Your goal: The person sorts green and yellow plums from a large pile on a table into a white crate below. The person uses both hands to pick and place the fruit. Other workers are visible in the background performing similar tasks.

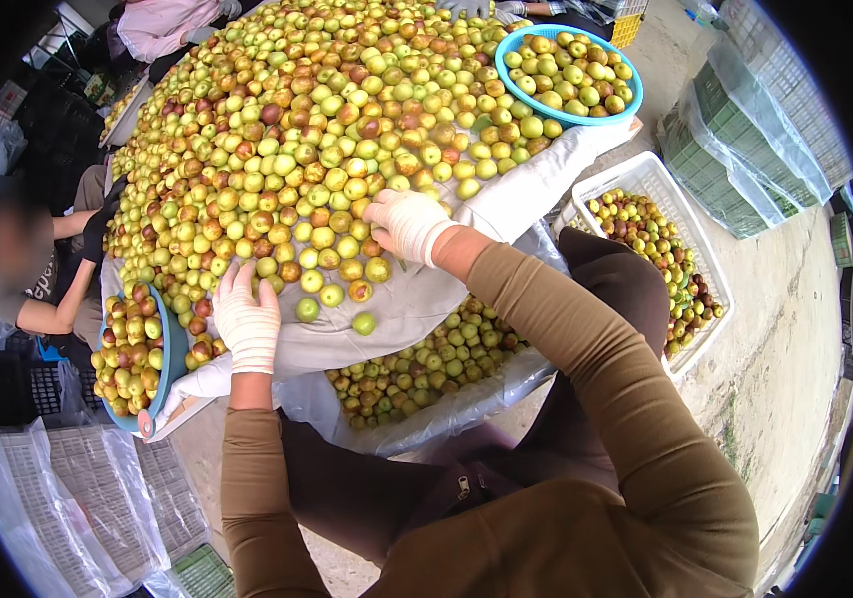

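A large heap of green and reddish-brown jujubes (299, 149) covers a cloth-lined table (367, 345). My left hand (247, 318), in a pale glove, rests at the heap's near left edge with its fingers apart and holds nothing that shows. At the near edge to the right, my right hand (410, 226), gloved too, touches the fruit; its fingertips are partly hidden, so whether it grips one is unclear. A few loose jujubes (364, 323) lie on the cloth between the hands. Below the cloth's edge, in front of my lap, is a plastic-lined container of jujubes (426, 366).
Blue baskets of jujubes stand at the right (639, 90) and left (176, 351) corners. A white crate (725, 299) of jujubes is by my right knee. Stacked crates (740, 149) stand beyond. A co-worker (60, 299) in dark gloves reaches in at left; others work at the far side.
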Action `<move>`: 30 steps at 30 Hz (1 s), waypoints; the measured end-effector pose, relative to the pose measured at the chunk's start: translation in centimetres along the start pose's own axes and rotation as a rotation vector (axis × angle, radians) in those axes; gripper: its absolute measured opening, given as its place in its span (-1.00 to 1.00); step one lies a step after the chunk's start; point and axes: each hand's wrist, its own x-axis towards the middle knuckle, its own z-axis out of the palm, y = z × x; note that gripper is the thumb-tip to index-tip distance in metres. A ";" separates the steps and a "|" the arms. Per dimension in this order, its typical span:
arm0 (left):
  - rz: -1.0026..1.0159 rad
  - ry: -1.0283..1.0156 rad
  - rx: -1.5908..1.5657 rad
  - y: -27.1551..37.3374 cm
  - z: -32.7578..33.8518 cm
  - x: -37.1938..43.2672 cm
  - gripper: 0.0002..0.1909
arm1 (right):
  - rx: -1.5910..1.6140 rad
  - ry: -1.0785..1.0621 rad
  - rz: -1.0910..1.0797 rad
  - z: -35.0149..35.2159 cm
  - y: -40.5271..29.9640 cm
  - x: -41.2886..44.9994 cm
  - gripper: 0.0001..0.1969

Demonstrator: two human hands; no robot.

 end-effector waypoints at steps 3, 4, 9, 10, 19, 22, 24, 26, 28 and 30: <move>-0.175 -0.058 -0.108 -2.4 1.0 -1.5 -0.62 | -0.132 -0.278 0.077 -0.6 -2.1 0.0 -0.71; -0.248 -0.097 -0.178 -2.8 1.1 -1.7 -0.62 | -0.149 -0.319 0.090 -1.1 -2.7 -0.2 -0.71; -0.299 -0.140 -0.328 -3.1 2.1 -1.1 -0.60 | -0.007 -0.279 0.117 -1.3 -2.0 -0.7 -0.83; -0.318 -0.150 -0.355 -3.5 2.3 -1.1 -0.60 | 0.028 -0.161 0.121 -2.3 -2.2 -0.9 -0.84; -0.550 -0.172 -0.745 -4.2 4.9 0.7 -0.59 | -0.355 -0.218 0.436 -6.1 2.0 2.4 -0.52; -0.608 -0.053 -0.906 -5.7 6.1 -0.1 -0.63 | -0.357 -0.123 0.248 -7.1 -3.4 5.0 -0.71; -0.697 0.006 -0.971 -4.4 5.4 0.5 -0.68 | -0.301 0.038 0.078 -5.3 -5.9 7.3 -0.73; -0.885 0.075 -1.054 -5.2 5.4 0.1 -0.69 | -0.083 -0.056 -0.190 -2.3 -9.2 10.0 -0.77; -1.035 0.100 -1.124 -5.6 5.8 0.3 -0.72 | -0.232 -0.269 -0.127 -0.3 -12.3 12.6 -0.72; -1.122 0.108 -1.218 -4.2 5.2 0.6 -0.71 | -0.267 -0.361 -0.011 1.7 -13.0 13.5 -0.72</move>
